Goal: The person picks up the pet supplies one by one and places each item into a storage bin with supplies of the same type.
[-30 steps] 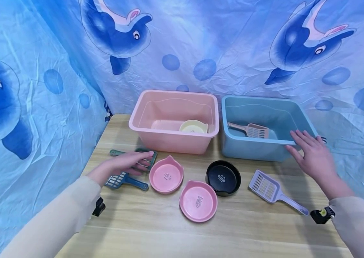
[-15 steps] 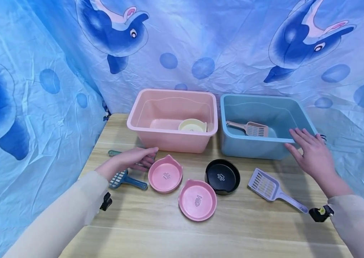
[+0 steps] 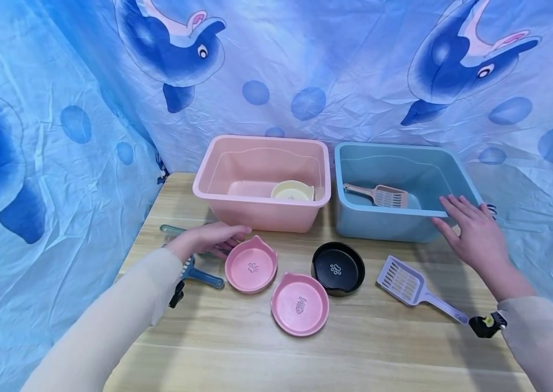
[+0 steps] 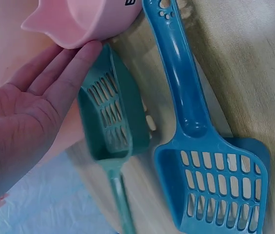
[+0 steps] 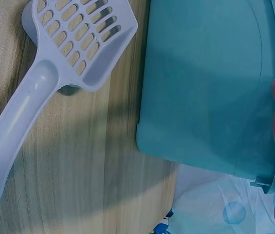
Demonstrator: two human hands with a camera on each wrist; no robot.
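My left hand (image 3: 210,238) is over the green litter scoop (image 4: 139,122), fingers extended toward the pink paw-print bowl (image 3: 252,267). In the left wrist view its fingertips reach the bowl's edge; whether they touch it I cannot tell. Much of the green scoop is hidden under the hand in the head view. Closer to me lies a blue litter scoop (image 4: 181,92), partly covered by the left sleeve. My right hand (image 3: 474,234) rests on the front right rim of the blue bin (image 3: 384,224), its fingers fairly straight. A pink litter scoop (image 3: 388,196) lies inside that bin.
The pink bin (image 3: 262,215) holds a cream bowl (image 3: 292,190). A pink fish-print bowl (image 3: 300,313), a black bowl (image 3: 337,269) and a lilac litter scoop (image 3: 406,283) lie on the wooden table (image 3: 355,354). Blue dolphin-print cloth (image 3: 345,54) hangs behind.
My left hand has moved rightward across the green scoop to the pink paw-print bowl, and its sleeve now covers more of the blue scoop. The right hand stays on the blue bin's rim.
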